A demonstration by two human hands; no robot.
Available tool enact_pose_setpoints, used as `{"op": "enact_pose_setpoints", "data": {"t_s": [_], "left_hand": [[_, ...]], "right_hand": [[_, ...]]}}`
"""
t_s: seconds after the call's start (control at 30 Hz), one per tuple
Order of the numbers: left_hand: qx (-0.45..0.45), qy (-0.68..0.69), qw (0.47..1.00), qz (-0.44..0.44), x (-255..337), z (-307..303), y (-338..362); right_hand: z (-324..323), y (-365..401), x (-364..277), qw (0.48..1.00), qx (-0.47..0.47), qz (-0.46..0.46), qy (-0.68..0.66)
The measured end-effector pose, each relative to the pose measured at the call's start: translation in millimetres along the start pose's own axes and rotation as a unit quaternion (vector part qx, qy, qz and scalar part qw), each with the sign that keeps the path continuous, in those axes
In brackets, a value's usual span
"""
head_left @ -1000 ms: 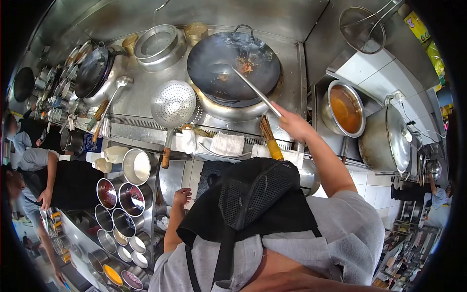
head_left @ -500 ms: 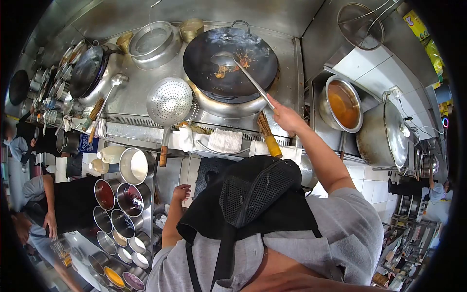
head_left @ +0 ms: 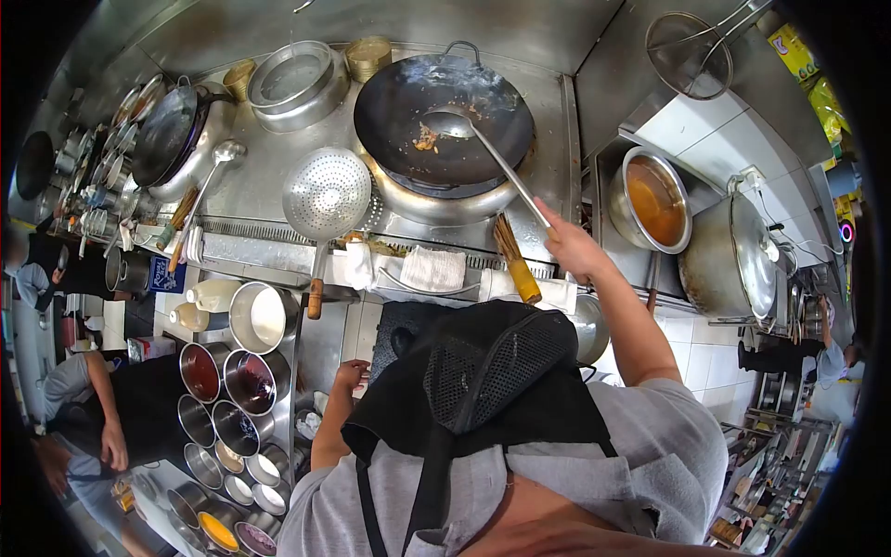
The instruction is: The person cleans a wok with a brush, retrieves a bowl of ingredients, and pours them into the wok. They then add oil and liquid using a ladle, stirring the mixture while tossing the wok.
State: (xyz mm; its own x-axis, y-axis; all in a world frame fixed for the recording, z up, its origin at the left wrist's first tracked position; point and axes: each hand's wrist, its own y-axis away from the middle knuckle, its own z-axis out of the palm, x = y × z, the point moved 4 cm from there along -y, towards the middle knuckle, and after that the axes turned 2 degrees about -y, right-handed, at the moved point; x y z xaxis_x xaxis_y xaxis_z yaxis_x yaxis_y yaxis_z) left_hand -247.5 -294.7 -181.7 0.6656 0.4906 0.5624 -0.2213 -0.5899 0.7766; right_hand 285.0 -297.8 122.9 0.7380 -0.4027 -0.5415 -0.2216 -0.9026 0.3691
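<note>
My right hand [head_left: 573, 246] grips the long metal handle of a ladle [head_left: 449, 123]. Its bowl rests inside the big black wok [head_left: 444, 116] on the burner, beside a few orange food scraps [head_left: 425, 141]. My left hand [head_left: 350, 376] hangs low at my side near the seasoning bowls [head_left: 227, 395]; its fingers are loosely curled and hold nothing.
A perforated skimmer [head_left: 326, 197] lies left of the wok. A second wok [head_left: 167, 135] sits further left. A pot of orange broth [head_left: 653, 200] and a lidded stockpot [head_left: 738, 265] stand right. Folded cloths [head_left: 430, 270] and a bamboo brush [head_left: 515, 260] line the stove edge. Another person [head_left: 102, 408] stands at left.
The ladle bowl has swept across the wok, from its left side toward the upper middle. My right hand shifted slightly right and down. The person at left moved down.
</note>
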Motion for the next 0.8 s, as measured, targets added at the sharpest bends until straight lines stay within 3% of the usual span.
{"op": "enact_pose_setpoints", "data": {"t_s": [0.1, 0.17, 0.27, 0.33, 0.43, 0.53, 0.63, 0.7, 0.8], "left_hand": [[-0.016, 0.038, 0.999, -0.036, -23.8, 0.4, -16.8], [-0.017, 0.002, 1.0, 0.006, -18.4, -6.0, -27.7], [-0.025, 0.115, 0.992, -0.05, -19.5, -12.2, -49.1], [-0.016, 0.12, 0.992, -0.039, -14.6, -16.7, -56.0], [-0.004, 0.125, 0.992, -0.023, 1.1, -18.8, -52.0], [-0.012, 0.127, 0.991, -0.029, -2.3, -14.5, -53.2], [-0.038, 0.128, 0.991, -0.026, -25.2, -4.3, -66.1], [-0.042, 0.014, 0.999, -0.003, -15.9, -2.4, -48.2], [-0.041, 0.024, 0.999, -0.007, -5.5, -3.4, -36.6]], "right_hand": [[-4.0, -2.0, -26.9, 0.999, -0.025, 0.024, 0.007], [-1.3, 0.3, -28.4, 0.997, -0.057, 0.059, 0.002], [4.6, 1.3, -18.8, 0.997, -0.044, -0.004, 0.058], [1.1, 13.2, -21.2, 0.995, -0.05, -0.022, 0.084], [-13.7, 36.7, -34.8, 0.991, -0.108, 0.022, 0.078], [-6.0, 31.7, -21.5, 0.993, -0.047, -0.053, 0.094], [9.3, 3.8, -21.6, 0.994, -0.027, -0.01, 0.106], [16.9, -13.2, -27.7, 0.997, -0.021, 0.0, 0.08], [27.3, -27.9, -18.9, 0.997, -0.027, 0.053, 0.048]]}}
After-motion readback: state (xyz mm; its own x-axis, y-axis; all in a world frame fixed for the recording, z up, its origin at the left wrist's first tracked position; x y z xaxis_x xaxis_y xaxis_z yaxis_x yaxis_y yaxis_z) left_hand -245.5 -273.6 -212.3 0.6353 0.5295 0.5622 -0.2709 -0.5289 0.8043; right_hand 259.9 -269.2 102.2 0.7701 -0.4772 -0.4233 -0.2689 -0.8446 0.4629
